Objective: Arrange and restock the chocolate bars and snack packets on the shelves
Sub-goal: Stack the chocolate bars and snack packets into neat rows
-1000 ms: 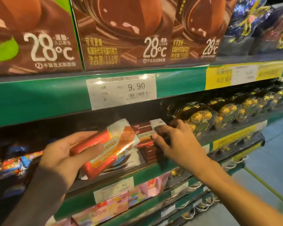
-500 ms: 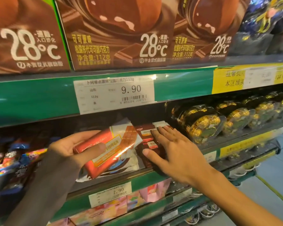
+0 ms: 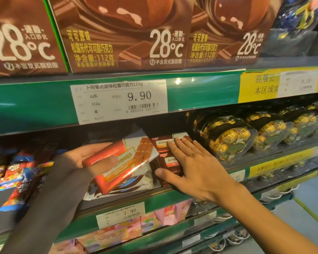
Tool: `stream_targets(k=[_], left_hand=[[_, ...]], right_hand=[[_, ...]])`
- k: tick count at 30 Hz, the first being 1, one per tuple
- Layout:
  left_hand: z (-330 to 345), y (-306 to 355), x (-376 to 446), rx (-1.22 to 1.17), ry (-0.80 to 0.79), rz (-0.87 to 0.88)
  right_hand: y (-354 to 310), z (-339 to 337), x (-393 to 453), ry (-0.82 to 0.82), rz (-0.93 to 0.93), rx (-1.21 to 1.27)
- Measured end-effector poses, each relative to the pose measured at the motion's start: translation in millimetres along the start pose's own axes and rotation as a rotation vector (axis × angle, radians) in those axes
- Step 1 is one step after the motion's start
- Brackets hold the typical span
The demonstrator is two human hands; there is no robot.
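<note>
My left hand (image 3: 84,164) grips a red and white chocolate bar (image 3: 128,162), thumb across its front, tilted above a white-wrapped stack on the middle shelf (image 3: 136,196). Just to the right, my right hand (image 3: 193,169) lies flat with straight fingers on a stack of dark brown chocolate bars (image 3: 166,158), the thumb at the stack's front lower edge. The hand hides the right side of that stack.
Brown truffle chocolate boxes (image 3: 127,33) fill the top shelf above a 9.90 price tag (image 3: 119,101). Clear tubs of gold-wrapped chocolates (image 3: 226,138) stand right of my right hand. Colourful snack packets (image 3: 20,176) lie to the left. Pink packs (image 3: 165,215) sit on the shelf below.
My right hand went from pinching the top dark bar to lying flat on the stack. My left hand kept the red bar in about the same place. The view came closer.
</note>
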State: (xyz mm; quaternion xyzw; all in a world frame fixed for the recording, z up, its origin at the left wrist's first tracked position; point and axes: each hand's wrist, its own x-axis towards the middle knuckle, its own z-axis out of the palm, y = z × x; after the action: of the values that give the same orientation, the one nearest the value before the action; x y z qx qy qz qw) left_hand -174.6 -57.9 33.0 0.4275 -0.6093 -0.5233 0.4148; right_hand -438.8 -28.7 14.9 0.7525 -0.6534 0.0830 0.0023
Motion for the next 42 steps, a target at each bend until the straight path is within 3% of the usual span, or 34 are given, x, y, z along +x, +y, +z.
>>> stream_targets(k=[4, 8, 11, 14, 16, 18, 20, 23, 26, 29, 35, 42], left_hand=[[18, 4, -2, -0.101, 0.085, -0.035], [35, 16, -3, -0.095, 0.050, -0.089], [48, 18, 4, -0.064, 0.073, -0.113], [62, 23, 8, -0.081, 0.063, -0.097], [69, 26, 8, -0.134, 0.071, -0.089], [78, 25, 3, -0.176, 0.123, -0.062], [88, 18, -7, -0.059, 0.226, 0.050], [102, -5, -27, 0.368, 0.308, 0.256], [113, -35, -32, 0.821, 0.254, 0.400], [115, -57, -26, 1.074, 0.223, 0.494], [110, -68, -19, 1.150, 0.267, 0.658], [111, -70, -18, 1.148, 0.287, 0.668]], right_hand=[[2, -2, -3, 0.043, -0.047, 0.071], [2, -6, -10, 0.279, -0.201, 0.206], [5, -10, -11, 0.481, -0.394, 0.156], [9, -13, -10, 0.586, -0.585, 0.080], [15, -15, -12, 0.621, -0.614, 0.056], [23, -18, -14, 0.622, -0.580, 0.034], [30, -22, -17, 0.598, -0.496, 0.016], [30, -28, -19, 0.522, -0.387, -0.015], [24, -32, -14, 0.454, -0.320, -0.086], [22, -29, -6, 0.400, -0.304, -0.178], [25, -21, -6, 0.284, -0.265, -0.173], [21, -19, -7, 0.134, -0.168, -0.051]])
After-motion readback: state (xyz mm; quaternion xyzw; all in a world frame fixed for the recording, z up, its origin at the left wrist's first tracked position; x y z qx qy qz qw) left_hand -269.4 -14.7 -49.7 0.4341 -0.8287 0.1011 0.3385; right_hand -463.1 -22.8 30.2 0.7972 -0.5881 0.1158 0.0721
